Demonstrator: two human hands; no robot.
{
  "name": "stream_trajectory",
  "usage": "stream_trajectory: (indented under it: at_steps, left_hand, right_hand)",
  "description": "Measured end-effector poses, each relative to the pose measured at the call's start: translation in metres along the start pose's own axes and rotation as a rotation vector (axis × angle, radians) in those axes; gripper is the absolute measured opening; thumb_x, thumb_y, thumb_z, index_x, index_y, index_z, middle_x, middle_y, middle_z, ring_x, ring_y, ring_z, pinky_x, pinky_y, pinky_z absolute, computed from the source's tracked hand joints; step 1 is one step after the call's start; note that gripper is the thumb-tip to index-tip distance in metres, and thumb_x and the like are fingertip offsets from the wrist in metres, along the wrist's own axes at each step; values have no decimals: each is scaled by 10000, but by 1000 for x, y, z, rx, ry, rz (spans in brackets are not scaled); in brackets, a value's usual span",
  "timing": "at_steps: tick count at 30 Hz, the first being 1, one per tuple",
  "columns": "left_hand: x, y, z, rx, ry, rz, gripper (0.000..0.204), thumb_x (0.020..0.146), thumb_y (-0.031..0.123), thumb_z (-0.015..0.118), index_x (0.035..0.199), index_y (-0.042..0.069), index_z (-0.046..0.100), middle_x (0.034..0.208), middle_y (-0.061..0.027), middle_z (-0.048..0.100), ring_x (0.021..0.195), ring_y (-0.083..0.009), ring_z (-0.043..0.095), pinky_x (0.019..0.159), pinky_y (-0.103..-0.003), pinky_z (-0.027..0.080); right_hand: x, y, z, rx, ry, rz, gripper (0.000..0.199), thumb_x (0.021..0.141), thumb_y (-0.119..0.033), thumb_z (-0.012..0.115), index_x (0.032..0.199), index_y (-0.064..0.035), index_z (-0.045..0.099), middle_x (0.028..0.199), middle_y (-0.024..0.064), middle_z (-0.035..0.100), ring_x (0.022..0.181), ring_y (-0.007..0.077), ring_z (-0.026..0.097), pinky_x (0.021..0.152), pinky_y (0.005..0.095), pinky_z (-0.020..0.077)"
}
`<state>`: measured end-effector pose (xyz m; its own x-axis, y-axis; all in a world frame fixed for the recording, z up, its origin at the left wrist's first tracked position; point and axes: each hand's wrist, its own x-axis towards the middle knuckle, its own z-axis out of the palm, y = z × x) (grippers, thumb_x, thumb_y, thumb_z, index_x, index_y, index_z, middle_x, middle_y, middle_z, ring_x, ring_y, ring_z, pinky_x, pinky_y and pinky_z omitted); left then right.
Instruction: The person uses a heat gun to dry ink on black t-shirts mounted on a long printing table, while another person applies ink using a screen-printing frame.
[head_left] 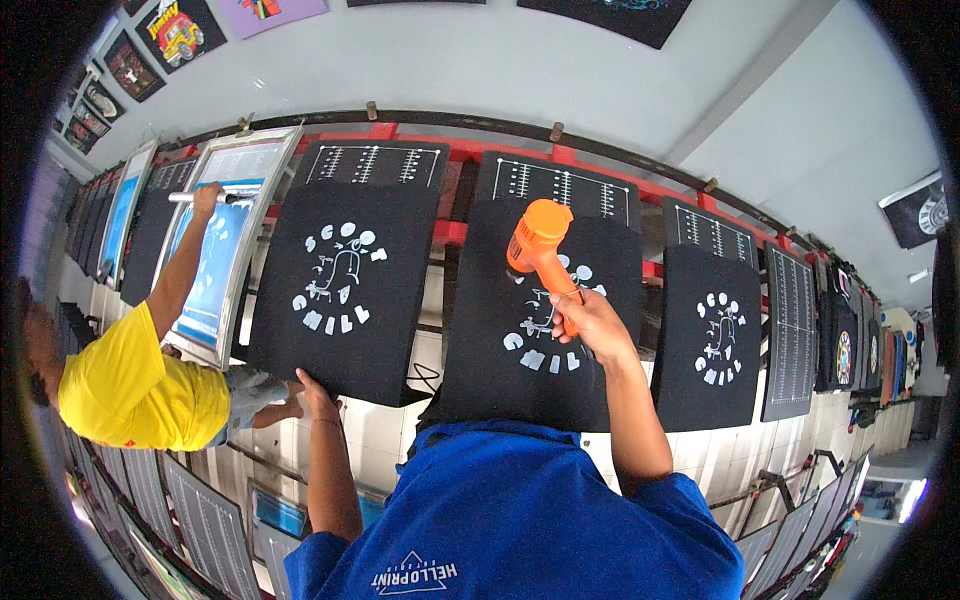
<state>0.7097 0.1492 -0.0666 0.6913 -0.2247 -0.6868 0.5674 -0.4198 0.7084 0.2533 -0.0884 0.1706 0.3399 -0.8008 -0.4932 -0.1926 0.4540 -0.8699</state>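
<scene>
Gripped an orange heat gun (pixel 543 237) by its handle in the right hand (pixel 588 325), with the fingers closed round it. Held its wide head over the upper part of the middle black cloth (pixel 475 330), partly hiding the white print (pixel 540 325) there. Could not tell the gap between gun and cloth. Had the left hand (pixel 320 398) well apart from the right one, down at the lower edge of the left black cloth (pixel 390 340), with fingertips at the border of the fabric; could not tell a pinch from a mere touch. Saw on that left cloth a like white design (pixel 338 275), a ring of letters around a scooter-like drawing, and another on the right black cloth (pixel 680 330). Found all three cloths spread over dark boards (pixel 375 163) with white ruled marks showing above the fabric, set along a red and black frame (pixel 452 232). Noted one more marked board (pixel 790 335) beside the right cloth, and dark shirts (pixel 835 340) hanging farther right. Wore a blue shirt (pixel 540 510). Saw at the left a co-worker (pixel 140 390) in yellow, with one hand (pixel 206 198) on a pale bar-shaped tool (pixel 180 197) over a metal-framed screen (pixel 252 240) with blue areas. Saw beyond the frame a pale grey wall (pixel 450 60) bearing colourful pictures (pixel 178 38).
</scene>
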Motion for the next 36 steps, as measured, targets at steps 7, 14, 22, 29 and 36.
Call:
stream_trajectory:
  at_steps: [7, 14, 22, 29, 36]
  left_hand:
    - [-27, 14, 47, 118, 387, 149, 988, 896, 710, 211, 1215, -182, 489, 1256, -260, 547, 1165, -350, 528, 1016, -361, 375]
    - [-28, 14, 43, 280, 469, 148, 969, 921, 671, 173, 1099, -199, 558, 1158, -300, 589, 1132, -383, 548, 997, -387, 384]
    - [-23, 9, 44, 290, 518, 185, 944, 926, 654, 196, 1074, -197, 575, 1130, -304, 601, 1105, -394, 564, 978, -405, 398]
    - [-21, 11, 42, 204, 501, 157, 965, 919, 664, 179, 1094, -208, 554, 1164, -314, 580, 1122, -411, 547, 999, -411, 381]
    - [-7, 3, 37, 258, 467, 187, 968, 921, 662, 169, 1092, -209, 555, 1173, -326, 568, 1132, -411, 541, 1005, -416, 376]
  right_hand:
    - [2, 0, -4, -52, -22, -28, 310, 895, -323, 611, 962, -25, 555, 738, 12, 559, 614, 105, 585, 536, 235, 475]
    - [-6, 1, -11, -13, -62, 16, 289, 906, -297, 601, 959, -16, 557, 727, 16, 558, 601, 113, 579, 521, 242, 475]
    - [-33, 12, -32, 10, 57, 23, 290, 902, -316, 614, 941, -36, 551, 725, 17, 562, 594, 119, 591, 511, 236, 476]
    - [-35, 20, -41, 126, 109, -15, 280, 906, -295, 615, 949, -30, 536, 716, 20, 552, 586, 120, 586, 506, 236, 461]
    - [-38, 28, -42, 23, 273, -46, 271, 916, -286, 600, 974, -27, 547, 710, 25, 554, 589, 116, 576, 503, 236, 457]
